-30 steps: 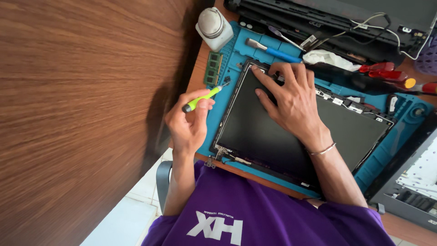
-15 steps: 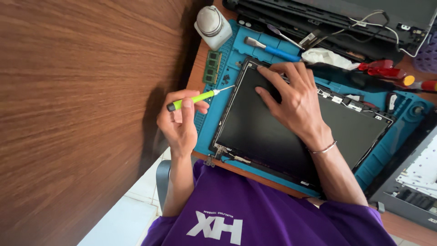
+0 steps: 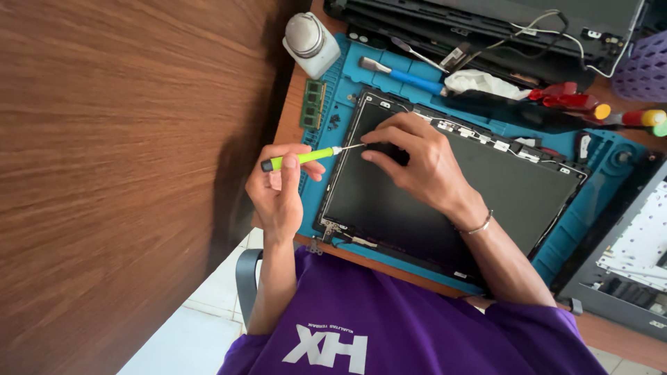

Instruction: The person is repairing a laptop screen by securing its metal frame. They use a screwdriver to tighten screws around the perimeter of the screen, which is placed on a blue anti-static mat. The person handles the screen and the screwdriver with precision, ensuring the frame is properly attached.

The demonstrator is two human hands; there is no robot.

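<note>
The view is rotated, with the person's purple shirt (image 3: 410,326) at the lower edge and a wood-grain wall panel (image 3: 118,173) filling the left side. The left hand (image 3: 278,191) is closed around a small screwdriver with a lime-green handle (image 3: 299,159), gripped between thumb and fingers; the shaft runs roughly level toward the right, and its tip meets the fingertips of the right hand near the upper left edge of the dark laptop screen panel (image 3: 445,187). The right hand (image 3: 417,163) rests palm-down on that panel, fingers curled and spread over the glass, holding nothing; a thin bracelet (image 3: 478,226) circles its wrist. Whether the tip sits in a screw or only touches the frame cannot be determined at this resolution. The panel lies flat on a blue repair mat (image 3: 590,201), which covers the brown tabletop (image 3: 288,118). On the mat, beyond the panel's top edge, lie a green memory module (image 3: 314,104), a blue-handled tool (image 3: 403,75), a white crumpled cloth (image 3: 486,83) and red-handled screwdrivers (image 3: 566,97). A white round-topped container (image 3: 309,40) stands at the mat's upper left corner. A black laptop base with loose cables (image 3: 500,28) lies along the far edge, and a grey keyboard part (image 3: 632,271) sits at the right.
</note>
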